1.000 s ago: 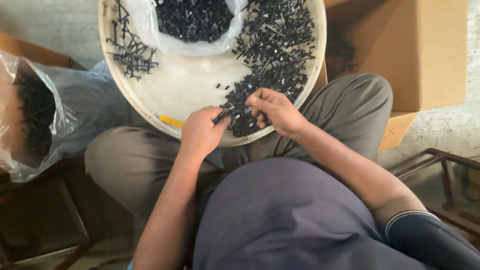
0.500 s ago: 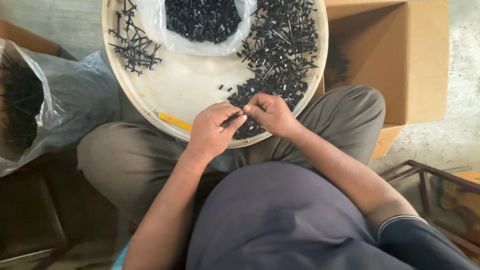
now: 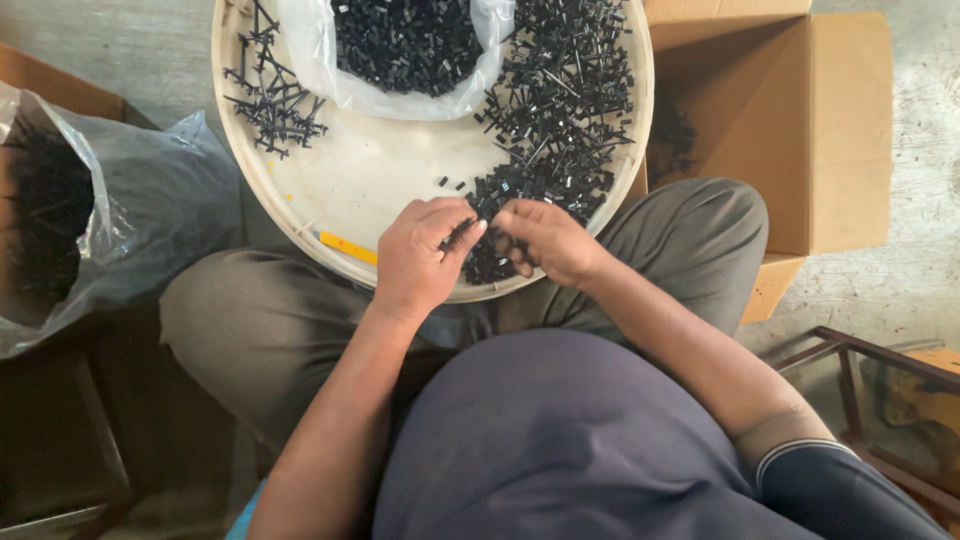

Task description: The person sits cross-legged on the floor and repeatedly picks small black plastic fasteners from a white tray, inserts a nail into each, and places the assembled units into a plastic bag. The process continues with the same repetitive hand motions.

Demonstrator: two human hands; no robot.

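A round cream tray [image 3: 330, 190] rests on my lap. On its right side lies a heap of small black plastic parts [image 3: 560, 110]. My left hand [image 3: 425, 255] pinches a thin black plastic piece [image 3: 462, 232] between thumb and fingers at the tray's near rim. My right hand [image 3: 545, 240] is curled close beside it, fingertips touching the same piece over the heap's near end. A clear bag of loose black bits [image 3: 405, 45] sits at the tray's far side. Bare black sprue frames [image 3: 270, 95] lie at the tray's left.
A clear plastic bag of black parts [image 3: 90, 220] stands at my left. An open cardboard box [image 3: 790, 120] sits at the right, black parts inside. A yellow strip [image 3: 348, 247] lies on the tray near the rim. A metal frame [image 3: 870, 380] is at lower right.
Both hands have come closer together at the tray's near rim. The right hand drew in from the heap toward the left hand, and the view shifted slightly.
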